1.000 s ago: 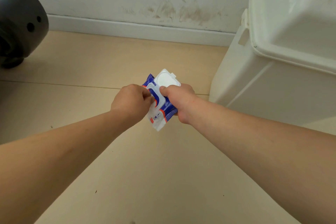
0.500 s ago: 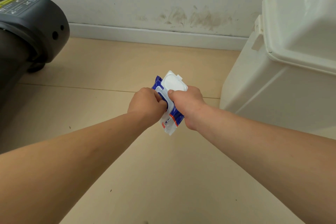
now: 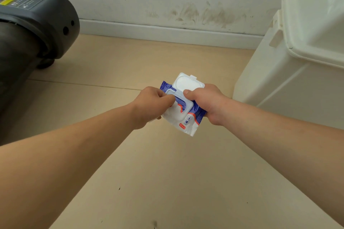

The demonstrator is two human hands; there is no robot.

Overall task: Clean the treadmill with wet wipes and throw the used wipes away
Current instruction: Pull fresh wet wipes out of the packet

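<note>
Beige floor (image 3: 167, 173) meets a scuffed white wall, and more of the black treadmill (image 3: 37, 15) shows at the left than half a second ago. Between it and the white bin (image 3: 288, 80), the right hand (image 3: 206, 102) still grips the wipes pack (image 3: 188, 119), its lid (image 3: 187, 82) flipped up. The left hand (image 3: 150, 106) pinches at the pack's opening with curled fingers.

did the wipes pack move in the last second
No: the wipes pack still overlaps the floor seam just left of the white bin; only the camera turned.
</note>
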